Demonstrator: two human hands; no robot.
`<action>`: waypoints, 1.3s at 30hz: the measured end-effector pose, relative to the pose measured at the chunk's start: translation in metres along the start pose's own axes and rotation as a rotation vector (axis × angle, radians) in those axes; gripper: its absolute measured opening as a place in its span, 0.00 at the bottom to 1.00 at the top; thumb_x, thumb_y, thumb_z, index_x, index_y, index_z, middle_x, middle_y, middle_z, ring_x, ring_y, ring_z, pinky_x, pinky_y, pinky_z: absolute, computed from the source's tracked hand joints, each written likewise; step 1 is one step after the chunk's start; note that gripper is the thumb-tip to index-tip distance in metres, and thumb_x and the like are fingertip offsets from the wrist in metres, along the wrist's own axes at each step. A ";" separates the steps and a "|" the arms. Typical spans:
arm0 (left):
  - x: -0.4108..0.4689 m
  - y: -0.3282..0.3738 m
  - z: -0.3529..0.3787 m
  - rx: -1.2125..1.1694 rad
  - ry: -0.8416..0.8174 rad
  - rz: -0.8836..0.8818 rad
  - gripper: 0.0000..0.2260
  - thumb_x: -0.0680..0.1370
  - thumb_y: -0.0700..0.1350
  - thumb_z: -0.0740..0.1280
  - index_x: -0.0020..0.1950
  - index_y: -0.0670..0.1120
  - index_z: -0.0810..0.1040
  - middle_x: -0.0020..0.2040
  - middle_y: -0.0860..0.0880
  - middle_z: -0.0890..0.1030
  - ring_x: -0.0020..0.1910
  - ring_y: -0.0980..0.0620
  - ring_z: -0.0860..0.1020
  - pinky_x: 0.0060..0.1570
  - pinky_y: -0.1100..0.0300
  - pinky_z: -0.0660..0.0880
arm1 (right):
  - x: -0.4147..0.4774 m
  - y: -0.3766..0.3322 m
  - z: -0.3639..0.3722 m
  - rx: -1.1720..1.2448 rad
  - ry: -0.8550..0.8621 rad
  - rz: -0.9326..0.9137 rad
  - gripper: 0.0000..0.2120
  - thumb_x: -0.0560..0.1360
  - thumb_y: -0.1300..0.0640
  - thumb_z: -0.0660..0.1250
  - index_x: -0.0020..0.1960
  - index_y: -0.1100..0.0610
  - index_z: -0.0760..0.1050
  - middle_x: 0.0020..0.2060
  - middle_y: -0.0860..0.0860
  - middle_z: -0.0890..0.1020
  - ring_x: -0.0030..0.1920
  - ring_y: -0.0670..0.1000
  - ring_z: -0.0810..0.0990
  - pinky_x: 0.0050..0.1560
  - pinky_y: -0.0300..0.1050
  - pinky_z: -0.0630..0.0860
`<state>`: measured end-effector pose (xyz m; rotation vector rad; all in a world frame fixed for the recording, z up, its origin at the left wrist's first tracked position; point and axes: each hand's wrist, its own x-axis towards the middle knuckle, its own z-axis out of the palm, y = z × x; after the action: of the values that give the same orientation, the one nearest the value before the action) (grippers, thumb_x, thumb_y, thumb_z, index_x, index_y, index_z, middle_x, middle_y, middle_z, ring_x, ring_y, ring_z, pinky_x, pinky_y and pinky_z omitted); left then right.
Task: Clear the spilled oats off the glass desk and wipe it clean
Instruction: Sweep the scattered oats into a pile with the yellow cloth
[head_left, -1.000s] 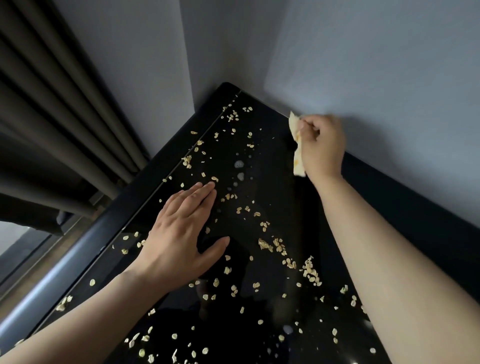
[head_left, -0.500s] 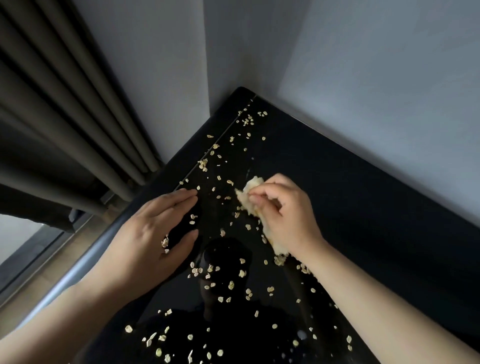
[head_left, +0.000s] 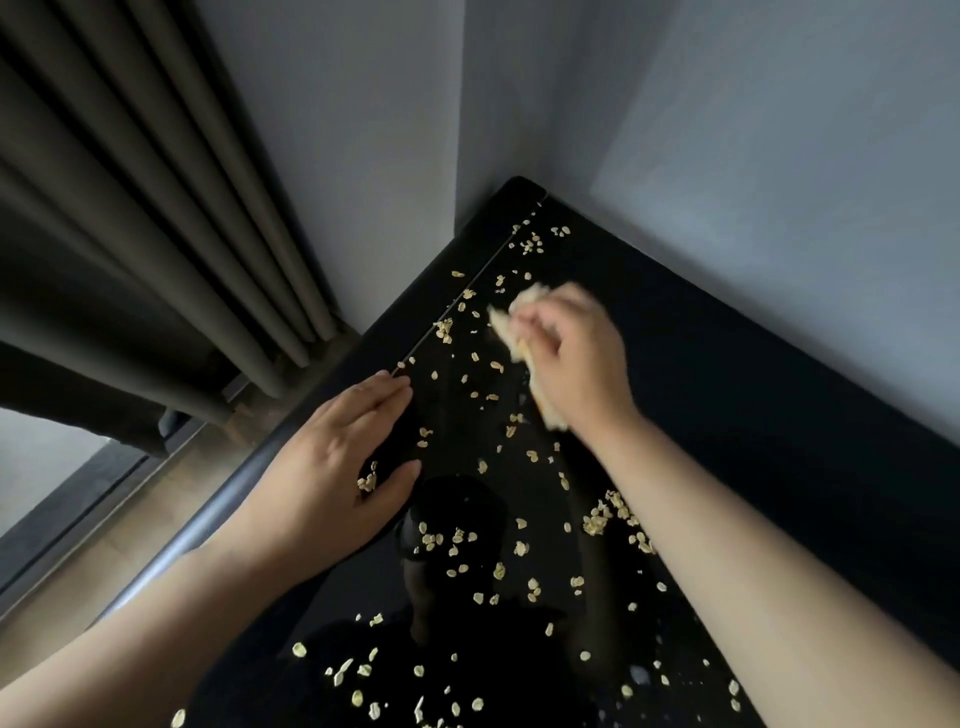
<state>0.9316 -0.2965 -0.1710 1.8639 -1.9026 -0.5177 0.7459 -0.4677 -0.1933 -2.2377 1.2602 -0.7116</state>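
Pale oat flakes (head_left: 529, 545) lie scattered over the black glass desk (head_left: 727, 415), from the far corner down to the near edge. My right hand (head_left: 576, 364) grips a crumpled pale yellow cloth (head_left: 506, 322) and holds it on the glass among the flakes; it is blurred by motion. My left hand (head_left: 337, 462) rests flat on the desk by its left edge, fingers straight, with a small clump of oats (head_left: 368, 480) between thumb and forefinger.
Grey walls (head_left: 753, 156) meet at the desk's far corner. A dark metal rail (head_left: 218, 514) runs along the desk's left edge. Grey pleated curtains (head_left: 130, 234) hang at the left above a wooden floor (head_left: 52, 613).
My right hand swept the cloth from the far wall edge toward the middle of the desk, then a little back toward the far corner. My left hand slid left toward the desk's edge.
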 end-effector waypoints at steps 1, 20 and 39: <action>-0.003 0.000 0.000 -0.005 -0.007 0.007 0.27 0.75 0.56 0.62 0.68 0.39 0.74 0.68 0.47 0.74 0.70 0.54 0.68 0.70 0.67 0.60 | -0.018 -0.008 -0.001 0.032 -0.049 -0.036 0.05 0.76 0.55 0.67 0.45 0.56 0.80 0.45 0.47 0.76 0.46 0.48 0.75 0.41 0.38 0.72; -0.004 -0.018 -0.004 0.024 0.026 0.043 0.25 0.77 0.53 0.62 0.68 0.37 0.74 0.70 0.46 0.72 0.71 0.52 0.68 0.69 0.61 0.64 | 0.129 0.048 -0.003 -0.040 0.235 0.280 0.07 0.78 0.56 0.65 0.50 0.55 0.81 0.51 0.54 0.80 0.47 0.49 0.77 0.44 0.36 0.68; -0.004 -0.028 -0.012 0.072 0.003 0.044 0.27 0.78 0.56 0.60 0.69 0.38 0.73 0.72 0.46 0.70 0.72 0.52 0.67 0.70 0.60 0.63 | 0.103 0.008 -0.020 0.015 0.174 0.083 0.06 0.75 0.58 0.66 0.48 0.56 0.82 0.42 0.51 0.78 0.42 0.45 0.73 0.41 0.32 0.65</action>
<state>0.9621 -0.2930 -0.1761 1.8608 -1.9800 -0.4378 0.7734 -0.5643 -0.1621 -2.1352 1.4155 -0.8974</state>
